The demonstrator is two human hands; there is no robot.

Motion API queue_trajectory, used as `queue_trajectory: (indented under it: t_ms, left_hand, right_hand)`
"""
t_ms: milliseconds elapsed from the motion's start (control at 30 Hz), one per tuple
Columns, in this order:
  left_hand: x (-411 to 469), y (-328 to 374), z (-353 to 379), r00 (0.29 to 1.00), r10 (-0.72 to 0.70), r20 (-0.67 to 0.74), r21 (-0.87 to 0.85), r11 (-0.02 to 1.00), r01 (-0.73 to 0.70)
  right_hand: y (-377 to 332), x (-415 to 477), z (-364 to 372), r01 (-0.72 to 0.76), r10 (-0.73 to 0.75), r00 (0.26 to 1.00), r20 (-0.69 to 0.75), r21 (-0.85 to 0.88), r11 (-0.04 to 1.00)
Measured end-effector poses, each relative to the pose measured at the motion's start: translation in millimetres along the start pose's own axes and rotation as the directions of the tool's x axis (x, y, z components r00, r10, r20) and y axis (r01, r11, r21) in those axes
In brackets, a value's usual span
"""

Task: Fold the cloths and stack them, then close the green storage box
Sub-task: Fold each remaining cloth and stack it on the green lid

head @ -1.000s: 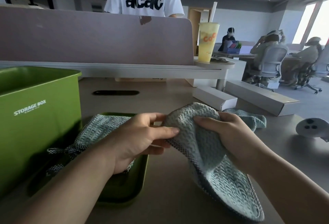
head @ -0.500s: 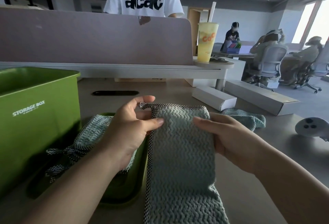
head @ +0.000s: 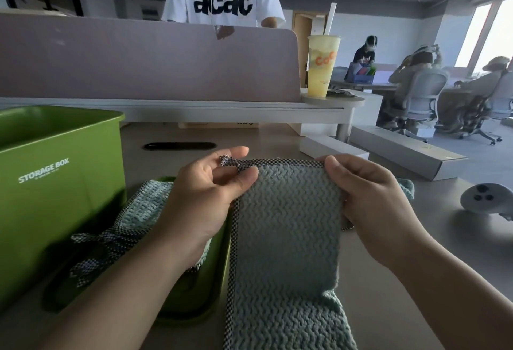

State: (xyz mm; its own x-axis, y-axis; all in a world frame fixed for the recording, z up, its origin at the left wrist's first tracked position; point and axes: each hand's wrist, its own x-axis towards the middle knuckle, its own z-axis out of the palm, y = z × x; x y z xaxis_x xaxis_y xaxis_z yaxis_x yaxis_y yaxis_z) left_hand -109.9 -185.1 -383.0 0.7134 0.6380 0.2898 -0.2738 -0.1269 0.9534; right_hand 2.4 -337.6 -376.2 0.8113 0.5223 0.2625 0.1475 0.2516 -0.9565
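Head view: the left hand [head: 205, 194] and right hand [head: 372, 197] are each pinching an upper corner of a pale teal, wavy-textured cloth with checked trim [head: 286, 224], which is hanging over the tan table [head: 458, 252]. A second teal cloth [head: 144, 205] is lying on the flat green lid [head: 194, 302], beside the open green plastic storage box [head: 55, 183].

Centre: teal cloth [head: 286, 224], wavy weave, checked trim, folded lengthwise, top corners pinched, tail hanging to 6 o'clock. Second cloth [head: 144, 210] crumpled at its 9 o'clock on the lid [head: 200, 294]. Storage box [head: 55, 183], green, open, farther toward 9. Third cloth [head: 406, 187] at 3 o'clock.
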Motion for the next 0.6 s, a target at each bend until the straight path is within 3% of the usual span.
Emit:
queue_trajectory:
  t_ms: [100,167,300,367,467,600]
  left_hand:
    - [-0.5,1.8,3.4,1.0,-0.02,0.017,-0.134,0.991,0.022]
    - [-2.0,3.9,5.4,0.986,-0.145,0.082,-0.264,0.951,0.162]
    - [-9.3,4.3,6.7,0.849,-0.382,0.365,-0.113,0.887,0.447]
    - [-11.7,1.8,9.0,0.829,-0.41,0.379,-0.065,0.882,0.466]
    - [-10.6,-1.4,11.2,0.862,-0.391,0.323,-0.119,0.887,0.447]
    - [-9.4,-1.5,10.6,0.892,-0.365,0.267,-0.139,0.901,0.41]
  right_hand:
    - [-3.1,-1.9,0.2,0.031,-0.031,1.0,0.002,0.044,0.999]
    - [-3.4,-2.0,-0.2,0.053,-0.053,0.999,-0.002,0.057,0.997]
    - [-4.2,0.0,-2.3,0.04,-0.038,0.999,-0.02,0.138,0.99]
    - [-4.8,0.6,-2.8,0.016,-0.011,0.999,-0.031,0.162,0.987]
    - [-4.3,2.2,-5.0,-0.055,0.06,0.997,-0.04,0.133,0.99]
    - [-2.9,6.2,-8.4,-0.16,0.156,0.986,0.055,0.077,0.984]
